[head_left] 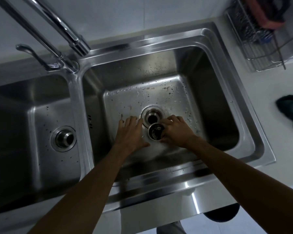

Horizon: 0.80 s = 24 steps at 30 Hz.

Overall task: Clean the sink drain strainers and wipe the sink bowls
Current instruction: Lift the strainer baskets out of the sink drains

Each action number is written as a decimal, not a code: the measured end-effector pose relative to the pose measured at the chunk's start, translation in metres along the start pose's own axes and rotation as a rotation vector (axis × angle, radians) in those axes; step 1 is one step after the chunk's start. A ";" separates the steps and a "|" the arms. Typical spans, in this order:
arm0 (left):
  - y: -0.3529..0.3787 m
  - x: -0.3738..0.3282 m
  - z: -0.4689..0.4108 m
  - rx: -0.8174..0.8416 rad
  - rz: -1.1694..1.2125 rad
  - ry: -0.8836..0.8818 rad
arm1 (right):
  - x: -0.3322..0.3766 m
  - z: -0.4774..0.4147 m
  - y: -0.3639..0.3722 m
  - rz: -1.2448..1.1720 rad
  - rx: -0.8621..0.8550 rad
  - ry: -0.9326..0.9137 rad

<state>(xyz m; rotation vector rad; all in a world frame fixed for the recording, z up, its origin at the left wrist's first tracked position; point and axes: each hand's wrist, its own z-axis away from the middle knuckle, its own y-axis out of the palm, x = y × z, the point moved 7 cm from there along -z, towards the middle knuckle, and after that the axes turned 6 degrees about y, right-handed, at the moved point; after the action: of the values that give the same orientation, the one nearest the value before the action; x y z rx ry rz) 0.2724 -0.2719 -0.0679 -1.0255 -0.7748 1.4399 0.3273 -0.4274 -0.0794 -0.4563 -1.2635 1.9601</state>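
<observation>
The strainer basket [156,132] of the right bowl is out of its drain and sits in the right hand [175,130], whose fingers curl round its rim and wall, just in front of the open drain hole [152,117]; dark residue clings to the basket's inside, so by my reading it is lifted but not yet cleaned. The left hand [131,132] holds nothing; its fingers are spread fairly wide, palm down, low over or on the bowl floor just beside the drain flange, and I cannot tell whether it touches the steel.

The right bowl [215,105] is unwiped; water drops, dark specks and pale smears lie scattered over its floor and back wall. In the left bowl [32,105] the second strainer [64,139] is seated in its drain, apparently untouched, with a few specks around it.

The tap [69,39] stands at the divider between the bowls, and no water is seen running. A dark cloth [291,114] lies on the worktop [267,92] to the right of the sink, and a wire rack [267,48] sits behind it.

So the task looks to be near its start; one strainer pulled, its rinsing, the other strainer and both bowls left to do.
</observation>
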 end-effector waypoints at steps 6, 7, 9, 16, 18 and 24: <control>0.011 0.005 0.009 0.048 -0.089 0.054 | 0.005 0.000 0.006 0.006 0.016 -0.032; 0.012 0.006 0.010 0.054 -0.093 0.056 | 0.005 0.000 0.007 0.008 0.017 -0.030; 0.014 0.006 0.012 0.053 -0.090 0.056 | 0.004 0.000 0.008 0.021 0.023 -0.026; 0.012 0.004 0.010 0.041 -0.089 0.080 | 0.002 0.000 0.012 0.038 0.015 -0.007; 0.011 0.003 0.010 0.041 -0.087 0.080 | 0.003 0.000 0.013 0.041 0.021 -0.006; 0.014 0.001 0.010 0.056 -0.081 0.072 | 0.004 0.001 0.012 0.039 0.016 -0.005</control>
<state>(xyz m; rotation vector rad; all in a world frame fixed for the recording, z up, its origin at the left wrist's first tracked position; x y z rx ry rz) 0.2579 -0.2714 -0.0763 -0.9869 -0.7124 1.3417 0.3190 -0.4282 -0.0896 -0.4713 -1.2492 2.0036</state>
